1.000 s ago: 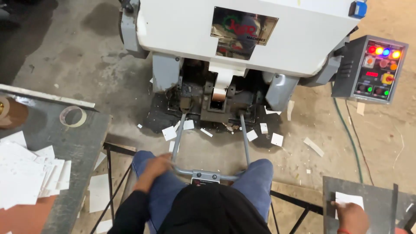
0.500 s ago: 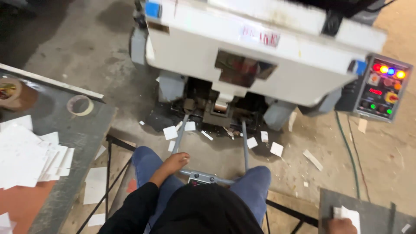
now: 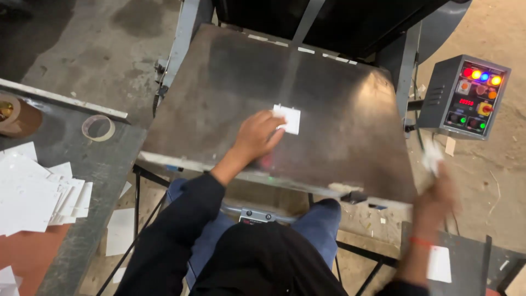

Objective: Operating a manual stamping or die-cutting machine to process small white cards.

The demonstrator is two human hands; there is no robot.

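A dark steel platen (image 3: 230,87) of the press lies open in front of me. A small white die-cut card (image 3: 288,119) sits near its middle. My left hand (image 3: 257,136) rests on the platen with its fingertips on the card's left edge. My right hand (image 3: 435,189) is blurred in motion at the platen's right side, holding a small white card (image 3: 432,156) in its fingers. My knees in blue jeans (image 3: 323,225) are below the platen's front edge.
A control box (image 3: 466,96) with coloured lights stands to the right. On the left a metal table (image 3: 66,142) carries a stack of white cards (image 3: 33,192) and tape rolls (image 3: 98,127). A small metal stand at lower right holds one white card (image 3: 439,264).
The press platen has swung open toward me. My left hand rose from my knee onto the platen's card. My right hand lifted a card from the right stand.
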